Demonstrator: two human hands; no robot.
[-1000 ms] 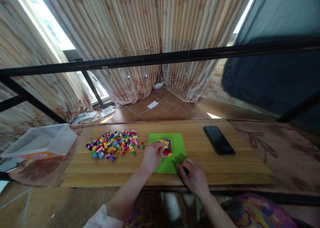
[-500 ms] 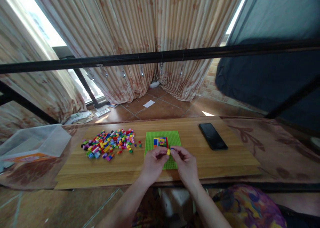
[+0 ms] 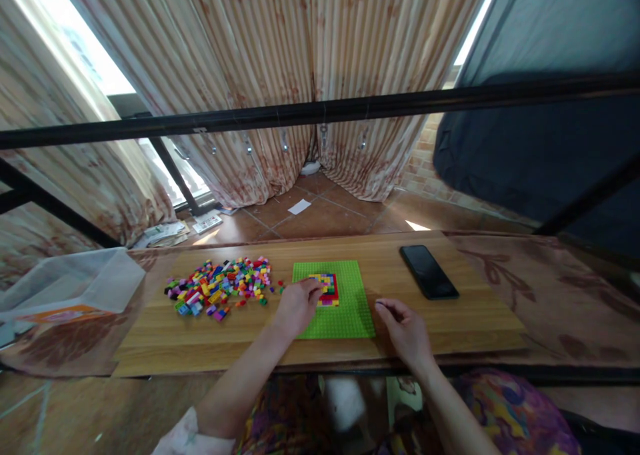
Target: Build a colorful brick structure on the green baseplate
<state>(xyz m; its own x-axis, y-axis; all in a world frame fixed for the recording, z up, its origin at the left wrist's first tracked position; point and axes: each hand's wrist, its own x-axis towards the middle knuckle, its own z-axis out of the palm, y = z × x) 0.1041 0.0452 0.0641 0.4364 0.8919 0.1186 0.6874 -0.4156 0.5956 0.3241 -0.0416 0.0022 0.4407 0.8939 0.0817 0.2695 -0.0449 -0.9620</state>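
My left hand (image 3: 299,305) is over the multicoloured brick build (image 3: 329,295), fingertips pinched on a small yellow brick (image 3: 324,288) at its top. Those fingers cover the left part of the build, where red, yellow, blue and green bricks show. Under it lies a green studded baseplate (image 3: 347,322). My right hand (image 3: 407,328) is just off the plate's right edge, its thumb and forefinger closed on a tiny dark blue brick (image 3: 381,302), mostly hidden.
A pile of loose bricks (image 3: 220,285) is spread on the left of the wooden board (image 3: 250,348). A black phone (image 3: 429,272) lies on the right. Beyond the board's left end stands a clear plastic bin (image 3: 75,278). A black metal bar (image 3: 310,112) crosses behind.
My hands have moved apart. The left carried the yellow brick up and left onto the build; the right went right, off the baseplate, with the blue brick.
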